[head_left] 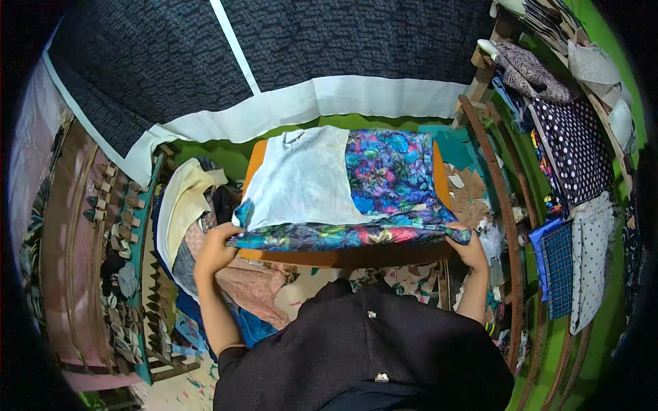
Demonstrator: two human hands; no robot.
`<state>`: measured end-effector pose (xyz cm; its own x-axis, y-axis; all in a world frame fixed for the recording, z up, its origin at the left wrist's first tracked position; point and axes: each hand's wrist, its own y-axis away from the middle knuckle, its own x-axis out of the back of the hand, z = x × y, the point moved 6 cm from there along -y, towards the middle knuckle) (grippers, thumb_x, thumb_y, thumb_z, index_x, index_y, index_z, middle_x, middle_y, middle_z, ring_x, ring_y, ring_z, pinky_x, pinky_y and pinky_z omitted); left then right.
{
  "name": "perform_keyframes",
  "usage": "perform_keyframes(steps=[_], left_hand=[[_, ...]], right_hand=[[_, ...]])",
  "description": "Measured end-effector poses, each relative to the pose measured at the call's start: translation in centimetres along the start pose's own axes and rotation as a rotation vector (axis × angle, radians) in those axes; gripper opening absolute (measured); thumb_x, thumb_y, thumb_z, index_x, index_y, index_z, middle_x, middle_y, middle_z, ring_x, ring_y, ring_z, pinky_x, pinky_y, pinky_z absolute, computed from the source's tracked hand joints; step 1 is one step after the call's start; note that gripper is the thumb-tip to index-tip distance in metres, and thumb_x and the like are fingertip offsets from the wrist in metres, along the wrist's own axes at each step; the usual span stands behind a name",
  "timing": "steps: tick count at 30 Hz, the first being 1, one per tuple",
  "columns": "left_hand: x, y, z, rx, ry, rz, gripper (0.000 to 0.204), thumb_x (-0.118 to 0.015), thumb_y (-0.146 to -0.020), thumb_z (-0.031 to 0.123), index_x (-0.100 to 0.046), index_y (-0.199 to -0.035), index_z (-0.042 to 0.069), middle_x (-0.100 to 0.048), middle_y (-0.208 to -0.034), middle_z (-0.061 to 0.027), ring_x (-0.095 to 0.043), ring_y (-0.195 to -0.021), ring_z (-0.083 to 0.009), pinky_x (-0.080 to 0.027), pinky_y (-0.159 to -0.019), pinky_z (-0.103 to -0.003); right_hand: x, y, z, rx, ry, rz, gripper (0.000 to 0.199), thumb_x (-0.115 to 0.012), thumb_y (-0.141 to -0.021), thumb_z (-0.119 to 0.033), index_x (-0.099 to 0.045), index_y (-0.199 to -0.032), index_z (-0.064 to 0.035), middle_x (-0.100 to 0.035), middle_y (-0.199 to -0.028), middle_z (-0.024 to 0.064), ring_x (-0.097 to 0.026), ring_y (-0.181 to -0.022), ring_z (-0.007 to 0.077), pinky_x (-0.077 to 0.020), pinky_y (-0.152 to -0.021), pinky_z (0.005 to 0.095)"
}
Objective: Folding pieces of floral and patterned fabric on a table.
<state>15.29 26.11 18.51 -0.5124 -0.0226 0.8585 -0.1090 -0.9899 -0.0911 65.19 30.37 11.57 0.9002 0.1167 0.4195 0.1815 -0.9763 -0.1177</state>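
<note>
Blue floral fabric (392, 168) on the orange tabletop (441, 181): holding its near left corner pinched in the left hand (216, 248); perhaps risking skewing the white cloth (301, 177) on the left by pulling unevenly; perhaps risking creasing along the bunched near edge through slack; gripping the near right corner in the right hand (470, 248), perhaps risking slipping through too shallow a hold.

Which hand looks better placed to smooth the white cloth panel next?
Probably the left hand: it grips the left end of the folded multicoloured floral fabric, close to the white cloth panel. The right hand grips the opposite end, farther away.
</note>
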Motion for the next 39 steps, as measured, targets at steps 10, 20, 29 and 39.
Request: perform_keyframes(steps=[10,20,29,39], left_hand=[[-0.7,3.0,1.2,0.033,0.202,-0.532,0.031,-0.075,-0.059,0.022,-0.063,-0.083,0.006,-0.059,-0.064,-0.0047,-0.051,-0.054,-0.0140,-0.042,-0.054,-0.027],[-5.6,-15.1,-3.1,-0.001,-0.456,0.230,0.064,-0.071,-0.063,0.026,-0.042,-0.119,0.016,-0.046,-0.113,-0.0108,-0.043,-0.105,-0.0272,-0.027,-0.088,-0.056],[-13.2,-2.7,-12.1,0.484,-0.131,0.545,0.073,-0.074,-0.057,0.028,-0.039,-0.116,0.001,-0.043,-0.113,-0.0202,-0.040,-0.106,-0.0339,-0.030,-0.091,-0.039],[-21.7,4.7,-20.5,0.695,0.342,0.214,0.046,-0.067,-0.070,0.027,-0.052,-0.101,-0.004,-0.058,-0.090,-0.0123,-0.052,-0.084,-0.0196,-0.043,-0.071,-0.032]], right_hand=[[2.4,3.4,-4.1,-0.376,-0.184,-0.174,0.017,-0.064,-0.075,-0.014,-0.055,-0.081,-0.0013,-0.052,-0.067,-0.0009,-0.047,-0.060,0.0074,-0.0387,-0.056,0.0228],[-0.5,-11.1,10.2,-0.059,0.426,0.318,0.068,-0.068,-0.068,-0.029,-0.035,-0.123,-0.0035,-0.046,-0.114,0.0205,-0.046,-0.104,0.0324,-0.0381,-0.085,0.0390],[-6.9,-3.5,17.2,-0.587,0.577,0.215,0.091,-0.070,-0.065,-0.034,-0.014,-0.133,-0.0114,-0.020,-0.132,0.0240,-0.026,-0.119,0.0398,-0.0297,-0.092,0.0462],[-4.4,3.9,21.4,-0.811,0.331,0.284,0.071,-0.070,-0.064,-0.028,-0.033,-0.119,-0.0011,-0.037,-0.115,0.0229,-0.039,-0.103,0.0334,-0.0343,-0.086,0.0392]])
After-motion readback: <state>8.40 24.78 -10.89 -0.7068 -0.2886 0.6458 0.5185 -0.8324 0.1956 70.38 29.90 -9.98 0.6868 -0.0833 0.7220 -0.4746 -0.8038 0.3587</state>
